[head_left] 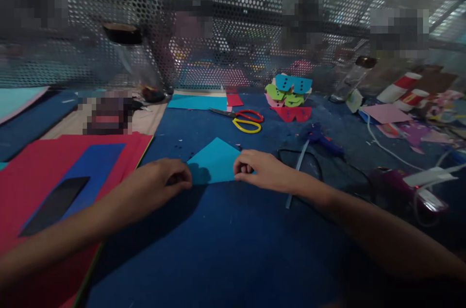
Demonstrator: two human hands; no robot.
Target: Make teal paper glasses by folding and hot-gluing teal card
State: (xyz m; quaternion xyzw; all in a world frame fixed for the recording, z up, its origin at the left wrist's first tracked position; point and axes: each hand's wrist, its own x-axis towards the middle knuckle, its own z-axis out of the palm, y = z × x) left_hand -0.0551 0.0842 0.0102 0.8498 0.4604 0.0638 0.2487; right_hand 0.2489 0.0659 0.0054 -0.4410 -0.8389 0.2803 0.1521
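A light-blue sheet of paper (215, 164), peaked like a triangle at its far side, lies on the dark blue tabletop (214, 249) between my hands. At its left corner, my left hand (165, 177) has curled fingers and thumb pinched on the edge. My right hand (264, 169) grips the opposite corner in the same way, covering it. Just beyond the paper are scissors (240, 118) with one red and one yellow handle loop, their blades pointing left. Small dark bits lie near the paper's left slope.
Red sheets (22, 167) with a blue strip and a black piece lie left. Cut mask-like paper shapes (287, 96) are stacked at the back. A blue glue gun (324, 140), its cable and a glue stick (298, 167) lie right. Jars (136, 60) stand by the perforated screen (225, 21).
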